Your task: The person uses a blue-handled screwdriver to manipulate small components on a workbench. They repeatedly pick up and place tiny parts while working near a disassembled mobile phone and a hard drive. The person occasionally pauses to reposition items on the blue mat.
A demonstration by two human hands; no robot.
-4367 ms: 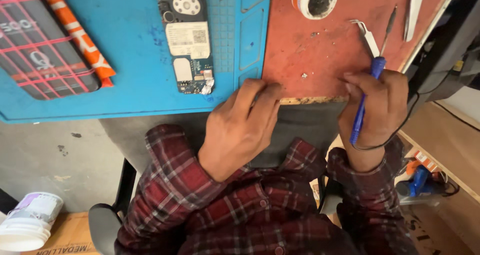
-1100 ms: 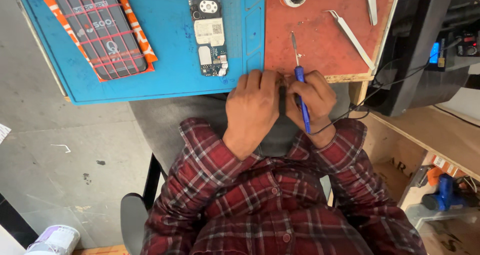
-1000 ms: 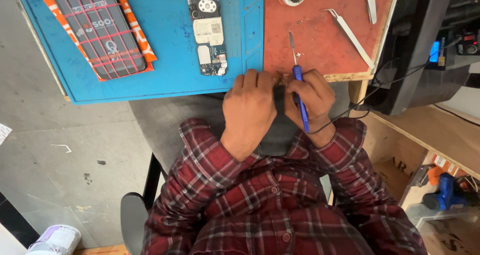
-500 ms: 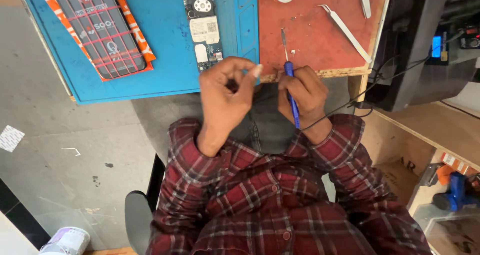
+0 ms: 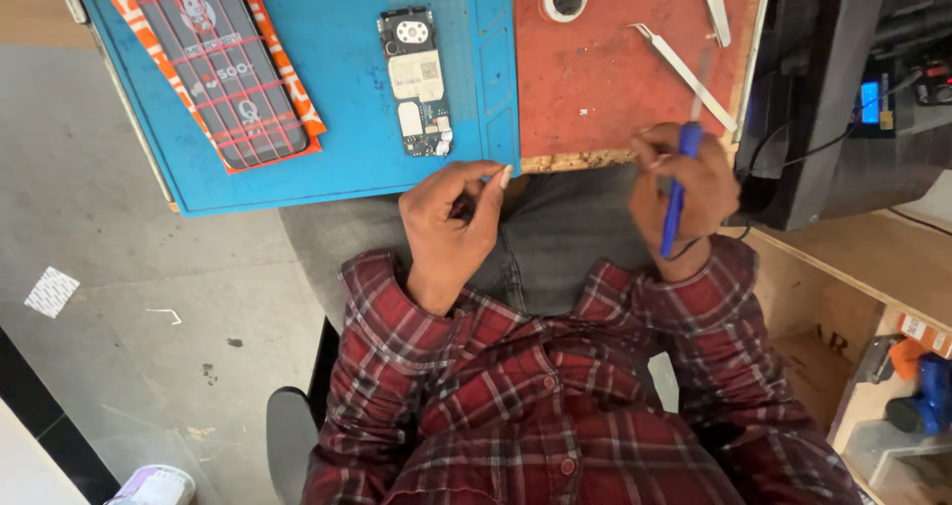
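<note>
Both my hands off the mat, one pinching, one gripping the blue tool.

The bare phone circuit board (image 5: 417, 81), a narrow strip with a round speaker on top, lies flat on the smooth blue mat (image 5: 327, 158). Just below the board, my left hand (image 5: 451, 229) pinches thumb to finger; what's between, I cannot tell. Right of the board, over the scuffed red pad (image 5: 595, 78), my right hand (image 5: 684, 192) is wrapped around a slim blue screwdriver (image 5: 677, 192), beside flat metal tweezers (image 5: 684, 71).

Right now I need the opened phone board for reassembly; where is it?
In the head view, the opened phone board lies on the blue mat, beyond the left hand, left of the red mat.
</note>
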